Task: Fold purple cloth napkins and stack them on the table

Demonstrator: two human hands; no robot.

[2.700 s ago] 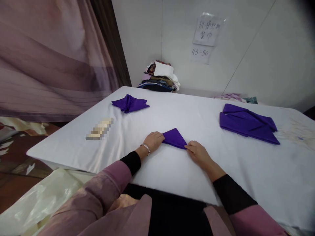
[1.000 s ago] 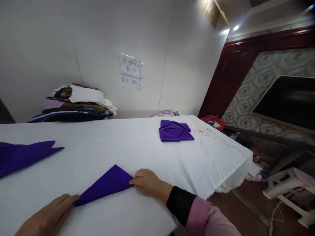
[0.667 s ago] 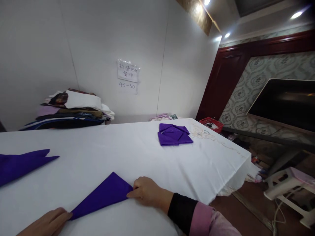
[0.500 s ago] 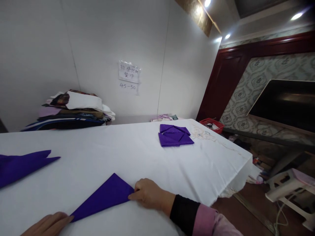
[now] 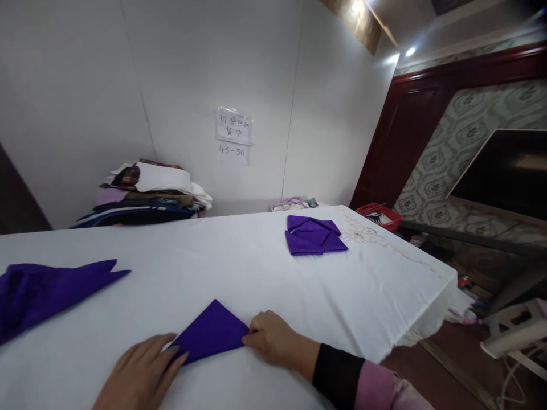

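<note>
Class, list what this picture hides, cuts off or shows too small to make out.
All in the head view:
Held cloth: left corner hidden by the left hand.
Left cloth: cut off by the left edge.
Screen: cut off by the right edge.
Basket: contents too small.

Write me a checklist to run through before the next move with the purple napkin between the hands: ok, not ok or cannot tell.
1. Right hand gripping the right corner of the purple napkin: ok.
2. Left hand touching its left end: ok.
3. Left corner visible: not ok, hand covers it.
4. Far corner free of both hands: ok.
5. White tablecloth flat underneath: cannot tell, hidden.
</note>
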